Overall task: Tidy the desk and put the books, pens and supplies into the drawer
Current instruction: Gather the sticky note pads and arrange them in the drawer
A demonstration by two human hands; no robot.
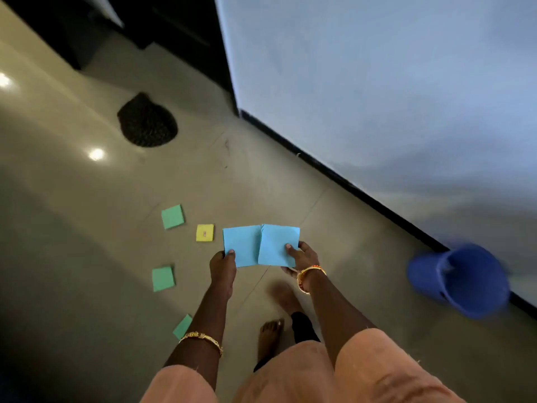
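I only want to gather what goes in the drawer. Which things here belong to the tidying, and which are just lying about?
Belongs: blue pads held in left hand and right hand; green pads and yellow pad on the floor.
Lying about: blue bucket; dark round mat.

Glossy floor (87, 199) with three green notes (172, 216), yellow note (205, 232), black mat (146, 122).

Glossy grey tiled floor (87, 184) reflecting ceiling lights, pale wall (377, 82) with dark skirting (334, 171), black round mat (146, 122).
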